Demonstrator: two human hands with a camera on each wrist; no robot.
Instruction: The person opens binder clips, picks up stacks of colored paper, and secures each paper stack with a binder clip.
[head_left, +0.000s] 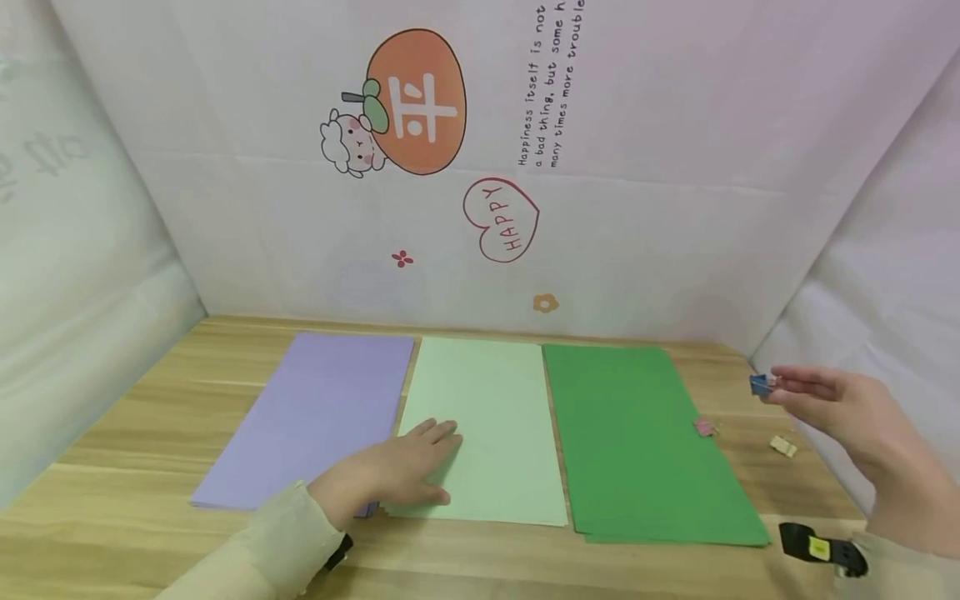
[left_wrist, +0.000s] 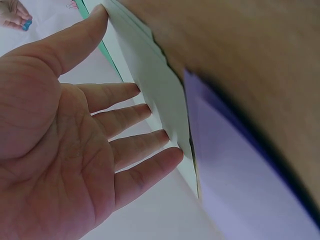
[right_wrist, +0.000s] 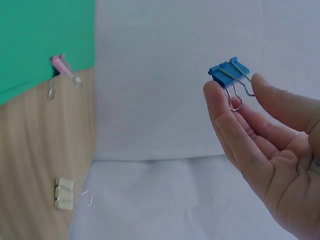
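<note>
In the head view my left hand rests with spread, straight fingers on the near left part of a pale green paper stack. The left wrist view shows its fingertips touching the sheets. My right hand is raised at the right and pinches a blue binder clip by its wire handles, between thumb and fingers. Below it, a pink binder clip sits at the right edge of a green paper stack. A cream binder clip lies on the wood farther right.
A purple paper stack lies left of the pale green one, with a narrow gap between them. All three stacks lie on a wooden table. A white printed cloth hangs behind, and more white cloth stands at both sides.
</note>
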